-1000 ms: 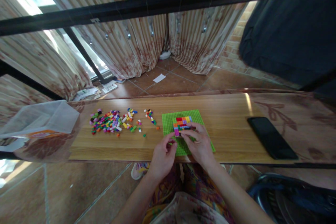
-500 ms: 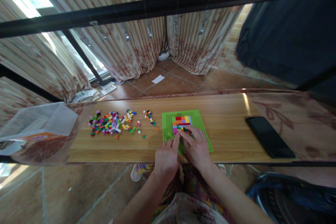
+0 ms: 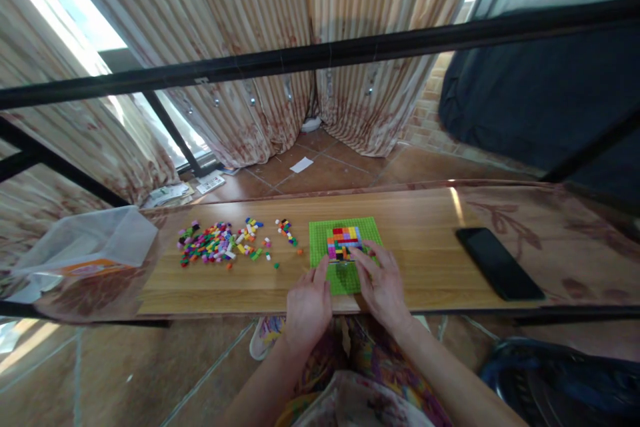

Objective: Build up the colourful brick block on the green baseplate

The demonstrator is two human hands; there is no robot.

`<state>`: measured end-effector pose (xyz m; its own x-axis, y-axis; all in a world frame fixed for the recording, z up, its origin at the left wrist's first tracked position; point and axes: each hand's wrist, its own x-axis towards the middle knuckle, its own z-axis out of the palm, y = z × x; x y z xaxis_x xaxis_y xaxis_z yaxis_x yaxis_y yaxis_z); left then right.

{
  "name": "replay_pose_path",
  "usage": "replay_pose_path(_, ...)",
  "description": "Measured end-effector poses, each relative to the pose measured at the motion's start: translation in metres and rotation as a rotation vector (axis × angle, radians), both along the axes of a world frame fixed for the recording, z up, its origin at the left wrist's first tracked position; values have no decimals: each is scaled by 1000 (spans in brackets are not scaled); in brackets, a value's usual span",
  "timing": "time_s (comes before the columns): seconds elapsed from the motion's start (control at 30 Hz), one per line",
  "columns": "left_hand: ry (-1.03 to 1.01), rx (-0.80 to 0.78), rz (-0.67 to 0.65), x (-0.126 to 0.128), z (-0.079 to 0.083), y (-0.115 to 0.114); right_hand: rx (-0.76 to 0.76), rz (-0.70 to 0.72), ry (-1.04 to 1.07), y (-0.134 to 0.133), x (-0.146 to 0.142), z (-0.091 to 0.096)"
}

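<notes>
A green studded baseplate [image 3: 345, 285] lies on the wooden board, carrying a flat patch of building bricks [image 3: 345, 235] in red, yellow, orange, purple, blue and black. My left hand [image 3: 310, 303] rests at the plate's lower left, index finger stretched toward the patch's lower left corner. On the other side, my right hand [image 3: 384, 283] lies over the plate's right part with fingers spread, their tips at the patch's right edge. No brick shows in either hand.
Left on the board is a pile of loose bricks [image 3: 213, 242], with a short row of bricks [image 3: 286, 231] nearer the plate. A translucent plastic bin [image 3: 100, 240] stands far left. A black phone [image 3: 500, 263] lies right. A dark metal rail [image 3: 310, 57] crosses beyond the board.
My hands have moved apart: the fingertips met over the patch's lower edge before, and now a gap shows the bricks between them. The whole view has shifted slightly.
</notes>
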<state>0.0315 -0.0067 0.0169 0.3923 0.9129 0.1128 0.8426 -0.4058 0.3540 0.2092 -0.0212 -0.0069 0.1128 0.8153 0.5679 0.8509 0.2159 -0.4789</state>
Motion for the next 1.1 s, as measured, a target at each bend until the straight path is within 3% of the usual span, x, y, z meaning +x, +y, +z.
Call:
replay_pose_path(0.2,-66,-26,288,-46,-7,11,-18,-172,125,-22,29,-21)
replay_pose_path(0.33,-71,0,379,-61,-9,26,-41,-185,127,-32,34,-40)
replay_pose_path(0.87,-60,-54,428,-58,-18,46,-61,-176,-13,-37,42,-59)
replay_pose_path(1.1,-169,108,368,-38,-18,76,-64,-160,-93,-38,44,-60)
